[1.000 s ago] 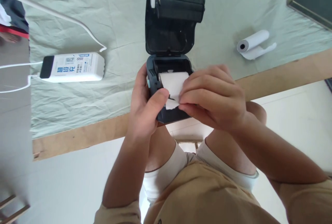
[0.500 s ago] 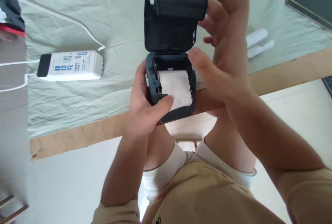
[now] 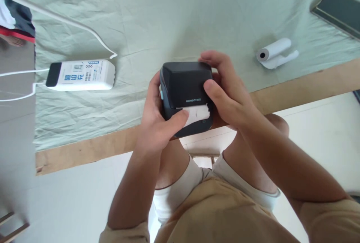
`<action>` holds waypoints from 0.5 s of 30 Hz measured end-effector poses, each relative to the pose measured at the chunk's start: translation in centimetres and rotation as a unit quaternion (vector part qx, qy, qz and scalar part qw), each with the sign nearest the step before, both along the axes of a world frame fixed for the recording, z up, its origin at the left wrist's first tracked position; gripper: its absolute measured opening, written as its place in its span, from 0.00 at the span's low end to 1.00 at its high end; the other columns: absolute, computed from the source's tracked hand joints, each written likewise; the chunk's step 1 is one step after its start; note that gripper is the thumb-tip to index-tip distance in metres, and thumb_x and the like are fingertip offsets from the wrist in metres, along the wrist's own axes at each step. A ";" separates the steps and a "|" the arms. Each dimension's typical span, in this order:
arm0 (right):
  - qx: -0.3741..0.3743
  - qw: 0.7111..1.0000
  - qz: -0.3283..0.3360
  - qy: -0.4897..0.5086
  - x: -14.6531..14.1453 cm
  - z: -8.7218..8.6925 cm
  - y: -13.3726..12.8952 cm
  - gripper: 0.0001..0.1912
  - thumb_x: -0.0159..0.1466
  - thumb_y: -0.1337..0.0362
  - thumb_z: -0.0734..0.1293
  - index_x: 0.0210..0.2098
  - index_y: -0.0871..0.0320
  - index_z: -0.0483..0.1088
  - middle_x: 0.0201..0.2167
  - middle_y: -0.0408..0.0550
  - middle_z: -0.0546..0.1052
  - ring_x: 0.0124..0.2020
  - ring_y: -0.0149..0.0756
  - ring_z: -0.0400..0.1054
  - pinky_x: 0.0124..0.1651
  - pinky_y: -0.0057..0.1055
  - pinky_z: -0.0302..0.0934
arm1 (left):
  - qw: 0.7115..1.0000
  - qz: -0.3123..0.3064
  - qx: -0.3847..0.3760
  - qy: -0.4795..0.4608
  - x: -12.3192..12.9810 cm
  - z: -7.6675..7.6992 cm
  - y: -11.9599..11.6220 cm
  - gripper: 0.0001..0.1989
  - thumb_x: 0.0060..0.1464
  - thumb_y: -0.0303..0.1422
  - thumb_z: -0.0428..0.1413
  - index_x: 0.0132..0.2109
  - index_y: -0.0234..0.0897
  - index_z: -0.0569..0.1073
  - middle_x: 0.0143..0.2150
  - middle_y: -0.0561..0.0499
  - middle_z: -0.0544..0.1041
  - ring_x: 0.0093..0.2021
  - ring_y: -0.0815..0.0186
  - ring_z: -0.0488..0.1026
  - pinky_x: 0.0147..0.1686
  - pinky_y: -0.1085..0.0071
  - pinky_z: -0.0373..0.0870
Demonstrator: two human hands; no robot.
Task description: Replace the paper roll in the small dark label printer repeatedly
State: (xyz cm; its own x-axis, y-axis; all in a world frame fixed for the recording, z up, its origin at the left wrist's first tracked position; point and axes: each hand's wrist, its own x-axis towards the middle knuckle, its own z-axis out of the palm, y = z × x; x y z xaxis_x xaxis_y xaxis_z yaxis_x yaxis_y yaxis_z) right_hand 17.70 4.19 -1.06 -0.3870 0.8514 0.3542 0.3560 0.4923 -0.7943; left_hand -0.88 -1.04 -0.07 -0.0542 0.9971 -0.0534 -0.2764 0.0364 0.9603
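Observation:
A black label printer with its lid down sits at the table's front edge, between my hands. A short strip of white paper with a ragged end sticks out from under the lid's front. My left hand grips the printer's left side, its thumb pressing the paper against the body. Around the right side and back corner of the lid, my right hand is closed, thumb on top. The roll inside is hidden by the lid.
A loose white paper roll lies on the cloth to the right. Farther right is a dark flat object. At left, a white power strip has cables attached. The table's wooden edge runs before me; a person's foot shows far left.
The printer's lid, standing open before, has swung down over the roll. My right hand moved down from beside the raised lid onto the printer; my left hand keeps its hold.

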 end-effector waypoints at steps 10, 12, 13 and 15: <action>-0.087 0.992 0.047 0.082 0.1 -0.3 0.4 0.28 0.71 0.51 0.68 0.66 0.48 0.58 0.59 0.50 0.74 0.42 0.33 0.75 0.46 0.33 0.73 | 0.994 0.013 -0.007 -0.107 1.0 0.5 0.4 0.21 0.66 0.52 0.56 0.50 0.40 0.80 0.48 0.43 0.83 0.58 0.50 0.80 0.52 0.59 0.80; -0.079 0.993 0.046 0.079 0.1 -0.4 0.4 0.28 0.71 0.52 0.67 0.66 0.49 0.58 0.59 0.51 0.74 0.42 0.33 0.75 0.46 0.34 0.73 | 0.995 0.018 -0.013 -0.094 1.1 0.6 0.2 0.20 0.66 0.51 0.56 0.48 0.40 0.81 0.45 0.43 0.84 0.57 0.50 0.81 0.51 0.60 0.80; -0.073 0.993 0.046 0.076 0.1 -0.3 0.4 0.28 0.71 0.52 0.67 0.66 0.49 0.58 0.59 0.51 0.74 0.42 0.33 0.75 0.46 0.34 0.74 | 0.996 0.024 -0.020 -0.083 1.1 0.7 0.2 0.18 0.65 0.50 0.59 0.47 0.40 0.81 0.44 0.44 0.84 0.57 0.51 0.81 0.50 0.61 0.81; -0.063 0.995 0.043 0.063 0.1 -0.1 0.3 0.27 0.73 0.51 0.66 0.67 0.49 0.58 0.60 0.52 0.74 0.44 0.35 0.76 0.47 0.35 0.74 | 0.997 0.035 -0.032 -0.061 1.0 0.8 0.1 0.15 0.63 0.47 0.62 0.46 0.40 0.81 0.42 0.46 0.84 0.56 0.51 0.82 0.49 0.63 0.81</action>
State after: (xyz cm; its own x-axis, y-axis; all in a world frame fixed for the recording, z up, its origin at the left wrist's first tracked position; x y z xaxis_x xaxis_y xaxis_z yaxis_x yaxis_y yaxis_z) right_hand 17.77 4.45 -1.18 -0.4194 0.8581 0.2964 0.2105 0.4095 -0.8877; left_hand 0.16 -0.92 0.73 -0.1132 0.9855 -0.1266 -0.3948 0.0723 0.9159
